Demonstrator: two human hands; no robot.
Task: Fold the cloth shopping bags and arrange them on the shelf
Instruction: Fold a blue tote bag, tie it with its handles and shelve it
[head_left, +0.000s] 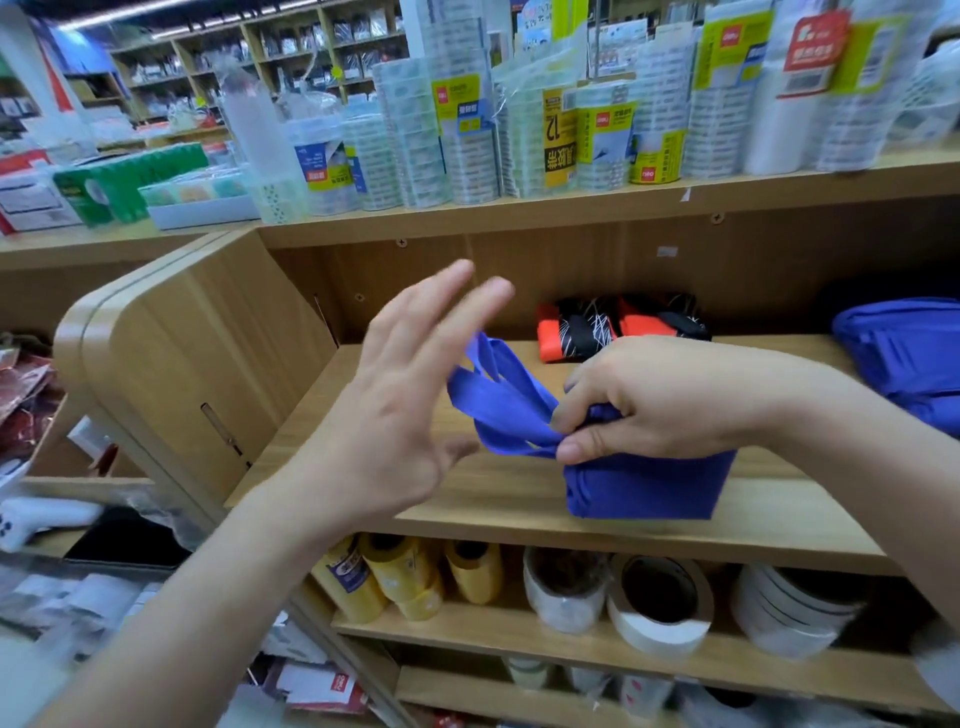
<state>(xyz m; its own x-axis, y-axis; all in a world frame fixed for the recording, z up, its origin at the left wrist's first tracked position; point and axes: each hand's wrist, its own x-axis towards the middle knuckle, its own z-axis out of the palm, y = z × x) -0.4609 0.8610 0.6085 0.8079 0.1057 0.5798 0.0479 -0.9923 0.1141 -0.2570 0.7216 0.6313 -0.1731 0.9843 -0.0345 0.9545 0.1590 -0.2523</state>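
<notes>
Blue bag (649, 488) under curled right hand (670, 400)

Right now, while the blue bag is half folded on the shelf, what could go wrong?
1. Only the right hand pinches the blue bag. The left hand is open, so the fold may spring apart.
2. The handles stick out loose to the left and may spoil a neat stack.
3. The bag lies near the front edge of the shelf and might slip off.
</notes>
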